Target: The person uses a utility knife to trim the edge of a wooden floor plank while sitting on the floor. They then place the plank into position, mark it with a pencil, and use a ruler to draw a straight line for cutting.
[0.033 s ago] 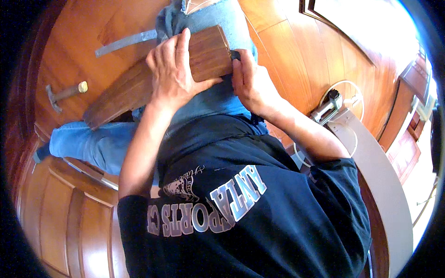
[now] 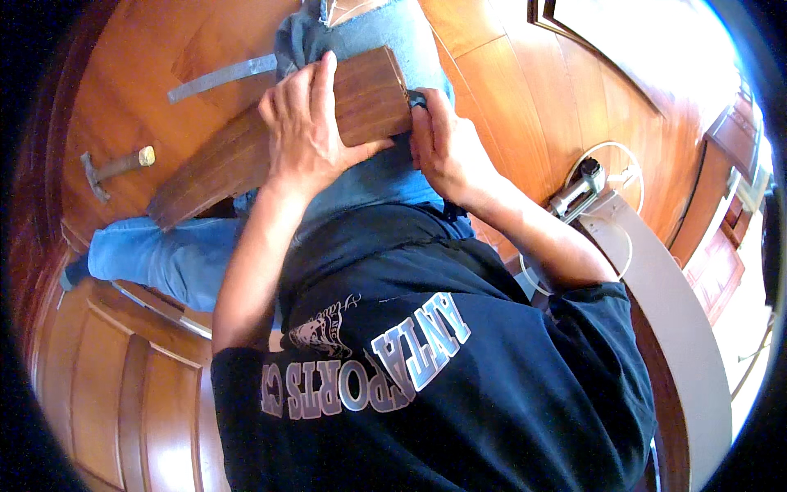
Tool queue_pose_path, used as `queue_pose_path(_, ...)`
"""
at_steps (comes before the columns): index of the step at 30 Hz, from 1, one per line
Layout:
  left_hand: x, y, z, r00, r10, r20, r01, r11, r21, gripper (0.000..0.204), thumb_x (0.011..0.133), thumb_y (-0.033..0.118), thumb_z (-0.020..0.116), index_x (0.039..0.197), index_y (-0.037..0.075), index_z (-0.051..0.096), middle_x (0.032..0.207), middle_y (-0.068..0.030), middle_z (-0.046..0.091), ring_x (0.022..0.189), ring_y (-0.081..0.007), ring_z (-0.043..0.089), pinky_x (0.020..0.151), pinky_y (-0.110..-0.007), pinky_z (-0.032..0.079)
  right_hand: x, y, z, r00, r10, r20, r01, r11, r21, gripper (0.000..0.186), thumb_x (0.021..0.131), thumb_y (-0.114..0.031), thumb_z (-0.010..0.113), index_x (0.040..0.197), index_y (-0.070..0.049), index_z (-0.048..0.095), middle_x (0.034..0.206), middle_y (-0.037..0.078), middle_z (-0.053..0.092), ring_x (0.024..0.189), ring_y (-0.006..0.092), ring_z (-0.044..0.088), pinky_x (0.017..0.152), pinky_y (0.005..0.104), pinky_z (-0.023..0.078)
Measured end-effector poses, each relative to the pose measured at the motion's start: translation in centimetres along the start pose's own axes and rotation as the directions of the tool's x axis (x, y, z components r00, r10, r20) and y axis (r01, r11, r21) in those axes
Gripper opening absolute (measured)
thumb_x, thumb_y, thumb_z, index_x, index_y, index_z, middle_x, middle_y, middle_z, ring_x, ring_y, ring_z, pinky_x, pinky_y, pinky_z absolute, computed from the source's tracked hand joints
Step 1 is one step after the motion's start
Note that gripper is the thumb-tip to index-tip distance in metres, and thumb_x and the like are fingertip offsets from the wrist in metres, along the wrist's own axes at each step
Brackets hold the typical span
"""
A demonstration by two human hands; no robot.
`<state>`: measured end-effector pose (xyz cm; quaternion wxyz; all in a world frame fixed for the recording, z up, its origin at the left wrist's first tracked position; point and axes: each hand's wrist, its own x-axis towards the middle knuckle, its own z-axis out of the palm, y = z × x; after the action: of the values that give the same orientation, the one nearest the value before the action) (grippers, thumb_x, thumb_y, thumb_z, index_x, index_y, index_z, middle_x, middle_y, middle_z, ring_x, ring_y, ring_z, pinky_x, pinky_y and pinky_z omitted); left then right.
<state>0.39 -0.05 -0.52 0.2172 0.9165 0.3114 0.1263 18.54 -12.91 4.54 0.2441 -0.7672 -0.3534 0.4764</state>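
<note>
Board held across a person's lap by two bare hands

Board [image 2: 373, 94] of brown wood lies slantwise over the legs of the faded blue jeans [image 2: 164, 254], its right end higher in the view and its left end low, near the hammer [image 2: 123, 166]. Left hand [image 2: 303, 135] is clamped over the middle of the board, fingers reaching across the top face toward the far edge and thumb stretched along the near edge. Right hand [image 2: 447, 148] is at the board's right end, its fingers closed on a small dark object [image 2: 417, 98] right by the end edge; most of that object is hidden in the grip, so I cannot tell what it is. The two hands are apart, with a stretch of bare wood between them.

Beyond the board, a flat metal strip [image 2: 221, 78] lies on the wooden floor [image 2: 492, 98], its right end meeting the jeans in the view. The hammer rests on the same floor to the left, handle pointing right, its tip pale. Over on the right, a nail gun [image 2: 578, 197] sits by the end of a long grey-topped bench [image 2: 664, 287], with a pale hose [image 2: 611, 146] looping around it. A panelled wooden door [image 2: 168, 394] fills the lower left, beside the black shirt [image 2: 508, 369] with its pale lettering
</note>
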Motion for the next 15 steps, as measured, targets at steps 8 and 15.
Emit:
queue_pose_path(8, 0.0, 0.0, 0.0, 1.000, 0.006, 0.004, -0.006, 1.000, 0.024, 0.135, 0.063, 0.076, 0.089, 0.166, 0.007, 0.034, 0.146, -0.0154, 0.051, 0.133, -0.0346, 0.050, 0.109, -0.058, 0.036, -1.3, 1.2, -0.3, 0.994, -0.047, -0.095, 0.036, 0.993, -0.110, 0.019, 0.114, -0.017, 0.048, 0.128, -0.004, 0.050, 0.080, 0.023, 0.068, 0.073, 0.0406, 0.070, 0.068, 0.0525, 0.054)
queue_pose_path(15, 0.1, -0.1, -0.1, 1.000, 0.016, 0.009, -0.016, 0.999, 0.035, 0.137, 0.064, 0.080, 0.086, 0.167, 0.006, 0.032, 0.146, -0.0176, 0.050, 0.135, -0.0379, 0.048, 0.112, -0.059, 0.036, -1.4, 0.6, -0.2, 0.986, 0.015, -0.165, -0.008, 0.999, 0.045, 0.020, 0.112, -0.019, 0.051, 0.127, -0.006, 0.050, 0.091, 0.038, 0.068, 0.085, 0.0597, 0.067, 0.071, 0.0655, 0.052)
